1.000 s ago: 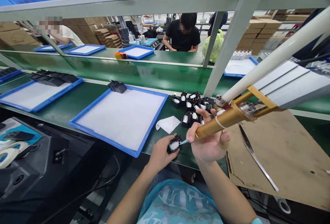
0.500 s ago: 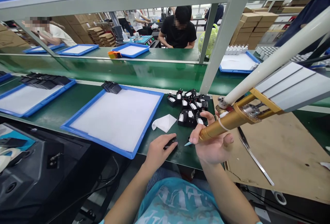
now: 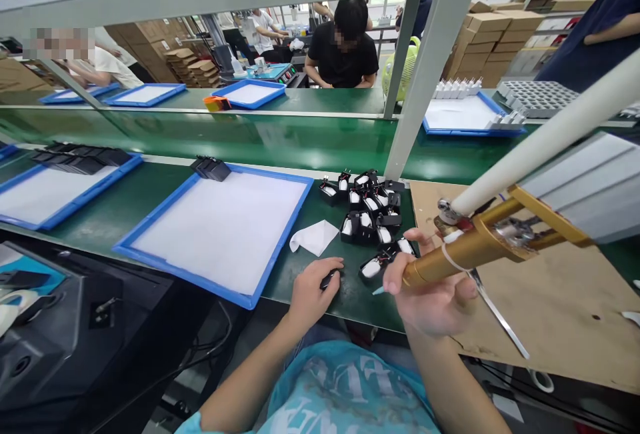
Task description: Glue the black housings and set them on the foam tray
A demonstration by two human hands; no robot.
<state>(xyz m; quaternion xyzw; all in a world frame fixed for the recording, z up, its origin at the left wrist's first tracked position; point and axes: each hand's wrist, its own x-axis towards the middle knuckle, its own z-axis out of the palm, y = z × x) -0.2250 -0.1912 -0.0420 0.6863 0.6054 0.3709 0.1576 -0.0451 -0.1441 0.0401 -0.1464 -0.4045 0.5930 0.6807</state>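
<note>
Left hand (image 3: 309,289) pinches black box (image 3: 328,279), likely light, stiff, hold by sides; rightward, right hand (image 3: 434,306) grips gold tube (image 3: 431,267)

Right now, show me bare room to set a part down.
Most of the blue-rimmed tray left of the left hand is bare, nearer than the black cases at its far corner. So is much of the cardboard sheet right of the metal tool. It's crowded between that sheet and the white cloth, where open black housings cluster near the right hand.
</note>
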